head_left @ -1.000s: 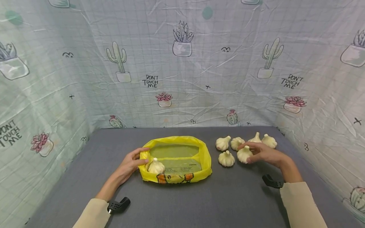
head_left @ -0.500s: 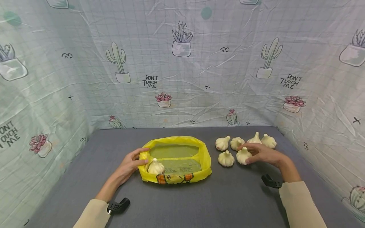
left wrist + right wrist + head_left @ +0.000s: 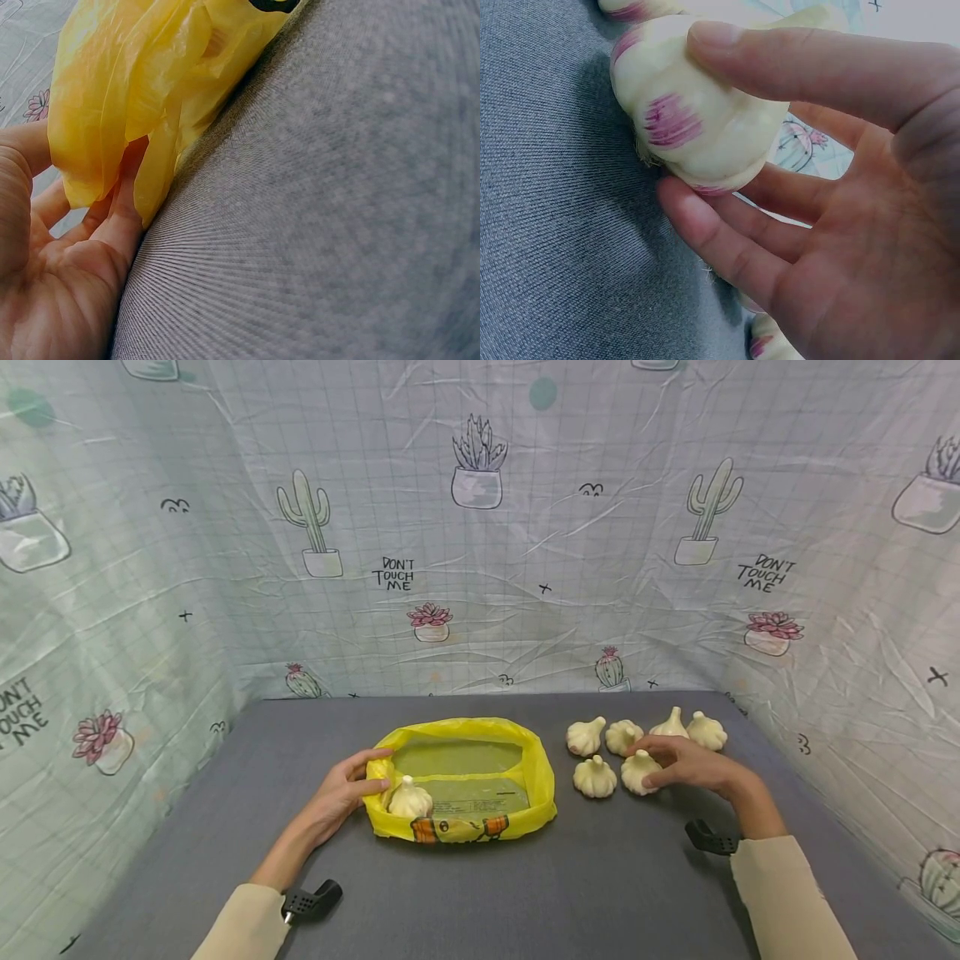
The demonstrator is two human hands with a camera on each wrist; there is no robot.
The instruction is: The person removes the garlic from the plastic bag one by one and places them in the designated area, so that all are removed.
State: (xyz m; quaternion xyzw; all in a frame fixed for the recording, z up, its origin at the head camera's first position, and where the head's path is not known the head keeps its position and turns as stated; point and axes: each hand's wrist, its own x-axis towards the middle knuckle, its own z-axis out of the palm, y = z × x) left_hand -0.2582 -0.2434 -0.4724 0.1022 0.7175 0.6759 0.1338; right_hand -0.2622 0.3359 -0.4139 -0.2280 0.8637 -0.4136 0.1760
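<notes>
My left hand (image 3: pixel 341 797) holds the left rim of a yellow plastic bag (image 3: pixel 542 777), its mouth spread wide on the table. In the left wrist view the bag's folds (image 3: pixel 97 90) hang between thumb and fingers, hiding some fingertips. Inside the bag, by that hand, sits one garlic bulb (image 3: pixel 409 799). To the right, my right hand (image 3: pixel 697 764) grips another garlic bulb (image 3: pixel 635 772) between thumb and fingers. The right wrist view shows this bulb (image 3: pixel 697 112) upright with purple streaks, at or just above the cloth; I cannot tell which.
Several loose garlic bulbs lie about the right hand: a near one (image 3: pixel 595 777), one at the back left (image 3: pixel 585 737), one behind the fingers (image 3: pixel 622 737) and a far right one (image 3: pixel 707 732). A patterned curtain (image 3: pixel 480 568) encloses the grey table (image 3: pixel 480 902) behind and at both sides.
My right hand and the garlic bulb in it have shifted very slightly left and down. My left hand, the bag and the other bulbs stay in place.
</notes>
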